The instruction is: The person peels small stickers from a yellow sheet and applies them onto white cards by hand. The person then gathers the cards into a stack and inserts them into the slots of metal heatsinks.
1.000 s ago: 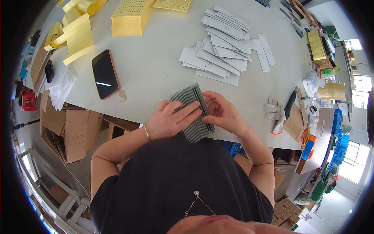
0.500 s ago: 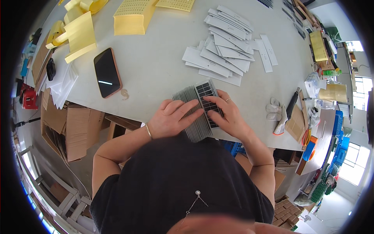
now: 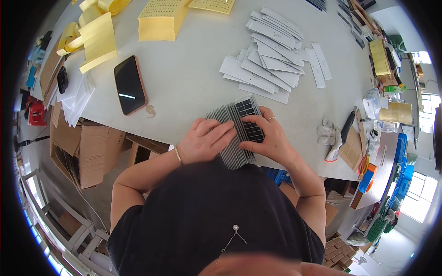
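At the table's front edge, against my body, stands a row of thin grey panels [image 3: 222, 114] packed face to face. The panel at its right end shows a dark gridded face [image 3: 247, 106], like a small solar panel. My left hand [image 3: 202, 140] lies over the row, its fingers closed together and pressed on the ridged edges. My right hand [image 3: 269, 138] grips the right end: forefinger and thumb touch the dark face, while the other fingers curl out of sight behind the far right edge. How many panels the right hand holds is hidden.
Loose white cards [image 3: 267, 57] lie heaped beyond my hands. A phone [image 3: 130, 85] rests on the left, with yellow sheets [image 3: 161, 25] farther back. To the right are a white glove [image 3: 329, 135] and a black-handled tool [image 3: 348, 124]. An open carton [image 3: 94, 152] stands below the table's left edge.
My right forefinger and thumb have spread farther apart on the dark face. My left hand stays on the row. The whole view has shifted slightly.
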Action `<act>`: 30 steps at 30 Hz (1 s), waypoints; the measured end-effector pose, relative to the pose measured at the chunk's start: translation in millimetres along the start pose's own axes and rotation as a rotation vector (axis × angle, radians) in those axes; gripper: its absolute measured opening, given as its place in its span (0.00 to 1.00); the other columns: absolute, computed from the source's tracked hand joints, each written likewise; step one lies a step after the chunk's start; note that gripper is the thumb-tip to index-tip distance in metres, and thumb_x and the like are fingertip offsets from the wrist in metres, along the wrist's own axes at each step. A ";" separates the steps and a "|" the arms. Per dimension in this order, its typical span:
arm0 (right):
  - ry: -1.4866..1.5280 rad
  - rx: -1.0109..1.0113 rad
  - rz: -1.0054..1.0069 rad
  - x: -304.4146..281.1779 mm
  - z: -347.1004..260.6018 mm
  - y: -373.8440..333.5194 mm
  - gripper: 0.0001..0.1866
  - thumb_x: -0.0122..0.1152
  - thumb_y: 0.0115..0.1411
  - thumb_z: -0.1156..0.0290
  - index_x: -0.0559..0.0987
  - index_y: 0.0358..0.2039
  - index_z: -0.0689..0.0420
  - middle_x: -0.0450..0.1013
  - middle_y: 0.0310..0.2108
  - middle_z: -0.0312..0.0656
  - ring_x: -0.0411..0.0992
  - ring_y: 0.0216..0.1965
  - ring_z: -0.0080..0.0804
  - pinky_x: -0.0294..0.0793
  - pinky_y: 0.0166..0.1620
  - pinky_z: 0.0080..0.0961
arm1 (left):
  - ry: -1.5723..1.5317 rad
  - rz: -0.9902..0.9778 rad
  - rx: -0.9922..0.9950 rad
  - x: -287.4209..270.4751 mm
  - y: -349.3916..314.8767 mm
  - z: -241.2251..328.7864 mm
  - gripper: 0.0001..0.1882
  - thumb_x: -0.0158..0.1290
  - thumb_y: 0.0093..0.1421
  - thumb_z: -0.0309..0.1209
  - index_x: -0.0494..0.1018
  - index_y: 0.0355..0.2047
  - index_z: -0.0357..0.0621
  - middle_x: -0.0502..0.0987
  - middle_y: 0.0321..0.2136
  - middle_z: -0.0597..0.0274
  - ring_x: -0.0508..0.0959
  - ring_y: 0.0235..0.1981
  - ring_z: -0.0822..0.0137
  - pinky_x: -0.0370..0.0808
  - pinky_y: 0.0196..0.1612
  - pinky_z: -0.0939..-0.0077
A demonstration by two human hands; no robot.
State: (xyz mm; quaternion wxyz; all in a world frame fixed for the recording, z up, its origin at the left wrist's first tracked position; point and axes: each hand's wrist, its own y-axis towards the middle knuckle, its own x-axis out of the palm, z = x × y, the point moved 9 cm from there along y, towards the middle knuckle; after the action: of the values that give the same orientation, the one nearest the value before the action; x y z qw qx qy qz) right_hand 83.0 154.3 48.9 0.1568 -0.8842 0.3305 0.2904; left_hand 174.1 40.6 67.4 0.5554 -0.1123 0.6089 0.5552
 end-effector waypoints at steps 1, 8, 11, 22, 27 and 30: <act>0.002 -0.006 0.001 0.6 0.6 -0.2 0.32 0.74 0.42 0.55 0.75 0.47 0.54 0.62 0.53 0.51 0.69 0.49 0.48 0.71 0.50 0.35 | -0.001 0.001 0.001 0.2 -0.4 0.0 0.21 0.54 0.45 0.28 0.75 0.43 0.45 0.72 0.49 0.65 0.70 0.42 0.66 0.69 0.42 0.69; 0.012 -0.005 0.001 0.2 1.3 0.3 0.30 0.73 0.43 0.57 0.75 0.46 0.54 0.63 0.52 0.50 0.69 0.49 0.47 0.71 0.50 0.35 | -0.005 -0.013 -0.002 0.8 0.8 -0.9 0.21 0.54 0.45 0.28 0.75 0.43 0.45 0.72 0.49 0.65 0.70 0.42 0.67 0.69 0.42 0.69; 0.000 0.003 0.011 -1.5 -0.2 0.5 0.30 0.73 0.42 0.57 0.75 0.46 0.54 0.63 0.52 0.49 0.69 0.48 0.46 0.72 0.49 0.34 | -0.013 -0.003 -0.003 1.3 1.2 -1.6 0.21 0.54 0.45 0.28 0.75 0.43 0.46 0.72 0.49 0.65 0.70 0.42 0.67 0.69 0.42 0.69; -0.006 0.006 0.011 -0.8 -1.7 -1.1 0.28 0.71 0.43 0.60 0.75 0.46 0.54 0.63 0.52 0.49 0.70 0.47 0.45 0.72 0.48 0.34 | -0.022 0.010 -0.003 1.5 -0.4 -1.4 0.20 0.54 0.45 0.29 0.75 0.43 0.46 0.72 0.49 0.65 0.70 0.42 0.67 0.69 0.43 0.69; 0.104 -0.064 0.110 -10.1 -7.8 0.4 0.24 0.64 0.46 0.67 0.74 0.47 0.53 0.62 0.55 0.52 0.69 0.48 0.47 0.72 0.50 0.34 | -0.019 0.010 -0.008 0.8 -0.8 -1.8 0.21 0.54 0.45 0.29 0.75 0.43 0.46 0.72 0.48 0.65 0.70 0.43 0.66 0.69 0.43 0.69; 0.120 0.031 0.011 -2.9 0.4 1.6 0.24 0.59 0.47 0.71 0.74 0.48 0.51 0.61 0.56 0.54 0.68 0.50 0.49 0.70 0.51 0.36 | -0.030 0.021 -0.027 0.1 -0.8 -2.4 0.21 0.54 0.45 0.28 0.75 0.43 0.48 0.72 0.47 0.64 0.70 0.43 0.65 0.70 0.44 0.69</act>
State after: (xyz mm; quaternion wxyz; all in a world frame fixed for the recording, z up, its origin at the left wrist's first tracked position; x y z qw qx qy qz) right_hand 80.0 154.7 50.2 0.1489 -0.8957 0.3486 0.2325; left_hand 173.4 38.5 66.3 0.5571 -0.1050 0.5941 0.5706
